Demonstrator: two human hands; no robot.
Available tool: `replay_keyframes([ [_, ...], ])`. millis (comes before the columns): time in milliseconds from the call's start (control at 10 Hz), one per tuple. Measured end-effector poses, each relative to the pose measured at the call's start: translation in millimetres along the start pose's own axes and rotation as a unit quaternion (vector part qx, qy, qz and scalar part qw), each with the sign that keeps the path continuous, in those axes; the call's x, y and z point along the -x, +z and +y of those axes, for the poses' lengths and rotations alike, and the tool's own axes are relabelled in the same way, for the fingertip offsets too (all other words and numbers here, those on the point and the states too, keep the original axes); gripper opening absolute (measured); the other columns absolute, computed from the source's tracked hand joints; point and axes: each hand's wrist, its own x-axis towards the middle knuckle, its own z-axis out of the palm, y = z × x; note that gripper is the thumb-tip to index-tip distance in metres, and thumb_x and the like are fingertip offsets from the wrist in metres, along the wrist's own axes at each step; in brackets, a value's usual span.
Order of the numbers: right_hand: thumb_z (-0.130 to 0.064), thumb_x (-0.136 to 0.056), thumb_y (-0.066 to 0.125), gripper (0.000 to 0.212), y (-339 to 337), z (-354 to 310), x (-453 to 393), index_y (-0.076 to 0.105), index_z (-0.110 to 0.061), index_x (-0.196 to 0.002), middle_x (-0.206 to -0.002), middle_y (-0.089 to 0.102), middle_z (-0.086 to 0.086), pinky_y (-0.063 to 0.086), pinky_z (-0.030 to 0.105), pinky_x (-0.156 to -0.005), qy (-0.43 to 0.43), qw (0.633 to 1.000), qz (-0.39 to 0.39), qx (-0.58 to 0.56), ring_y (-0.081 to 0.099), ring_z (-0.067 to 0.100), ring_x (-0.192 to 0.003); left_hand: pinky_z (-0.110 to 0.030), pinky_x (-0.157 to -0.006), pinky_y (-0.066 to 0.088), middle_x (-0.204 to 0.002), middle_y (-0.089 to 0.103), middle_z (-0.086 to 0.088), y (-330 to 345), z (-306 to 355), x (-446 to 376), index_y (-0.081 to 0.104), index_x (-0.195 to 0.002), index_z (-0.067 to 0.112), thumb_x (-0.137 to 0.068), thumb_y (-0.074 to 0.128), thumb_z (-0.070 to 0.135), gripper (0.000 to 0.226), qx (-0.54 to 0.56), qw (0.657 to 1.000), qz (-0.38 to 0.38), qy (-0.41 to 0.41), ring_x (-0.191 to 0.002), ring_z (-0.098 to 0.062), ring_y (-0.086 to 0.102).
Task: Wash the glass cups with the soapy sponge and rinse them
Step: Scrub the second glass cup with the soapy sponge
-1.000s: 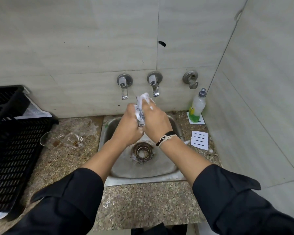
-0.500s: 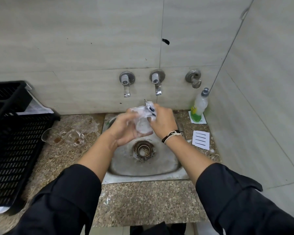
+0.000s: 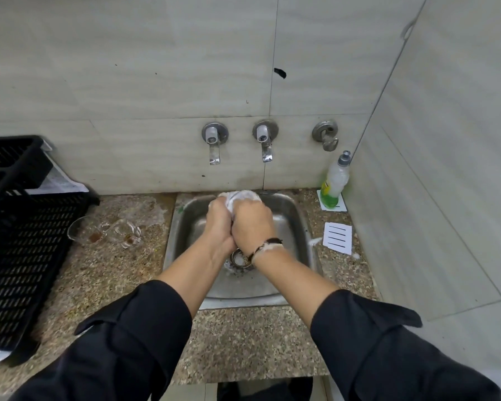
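My left hand (image 3: 220, 224) and my right hand (image 3: 253, 224) are pressed together over the steel sink (image 3: 171, 235), below the taps. Between them is a foam-covered glass cup (image 3: 243, 195), its soapy rim showing above my knuckles. My left hand grips the cup. My right hand is curled round the soapy sponge (image 3: 229, 204), which shows only as a white sliver between the hands. Two more glass cups lie on the counter left of the sink, one (image 3: 83, 233) further left and one (image 3: 126, 231) nearer the sink, both with brown dregs.
Two wall taps (image 3: 213, 140) (image 3: 265, 137) hang above the sink, with no water seen running. A dish-soap bottle (image 3: 334, 183) stands at the back right, with a white lined card (image 3: 338, 238) in front of it. A black plastic crate (image 3: 18, 227) fills the counter's left side.
My hands have come lower and closed together around the cup and sponge. Half a second ago the left palm was open under the foamy cup.
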Motion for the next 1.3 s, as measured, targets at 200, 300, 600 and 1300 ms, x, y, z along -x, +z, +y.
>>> replay_keyframes([
  [200, -0.011, -0.089, 0.03, 0.041, -4, 7, -16, 0.068, -0.001, -0.1, -0.108, 0.066, 0.019, 0.058, 0.047, -0.072, -0.255, 0.953, -0.06, 0.152, 0.065, 0.038, -0.097, -0.026, -0.057, 0.057, -0.085, 0.074, -0.014, -7, 22, -14, 0.071, -0.093, 0.006, -0.101, 0.036, 0.023, 0.039, 0.03, 0.997, 0.065, 0.004, -0.077, -0.026, 0.072],
  [300, -0.008, -0.087, 0.042, 0.027, -6, -3, -27, 0.069, -0.007, -0.093, -0.105, 0.068, 0.015, 0.055, 0.041, -0.078, -0.127, 0.985, -0.074, 0.088, 0.065, 0.031, -0.096, -0.023, -0.06, 0.055, -0.071, 0.069, -0.008, 4, 27, -14, 0.063, -0.076, 0.005, -0.1, 0.031, 0.014, 0.041, 0.044, 0.998, 0.029, 0.028, -0.064, -0.02, 0.067],
  [600, 0.0, -0.069, 0.062, 0.019, 16, 11, -30, 0.072, -0.004, -0.085, -0.084, 0.069, 0.016, 0.057, 0.034, -0.058, -0.201, 0.978, 0.013, 0.047, 0.068, 0.033, -0.076, -0.04, -0.08, 0.057, -0.097, 0.071, -0.015, -8, 19, -13, 0.069, -0.102, 0.007, -0.094, 0.036, 0.021, 0.037, 0.0, 0.999, 0.047, 0.006, -0.087, -0.029, 0.069],
  [1300, 0.01, -0.089, 0.05, 0.031, -7, 27, 26, 0.068, -0.008, -0.107, -0.101, 0.072, 0.009, 0.056, 0.024, -0.074, 0.229, 0.864, 0.107, -0.435, 0.067, 0.023, -0.096, -0.047, -0.067, 0.059, -0.11, 0.068, -0.02, -38, 8, -7, 0.064, -0.117, 0.011, -0.103, 0.038, 0.024, 0.033, 0.055, 0.994, 0.088, -0.013, -0.089, -0.036, 0.068],
])
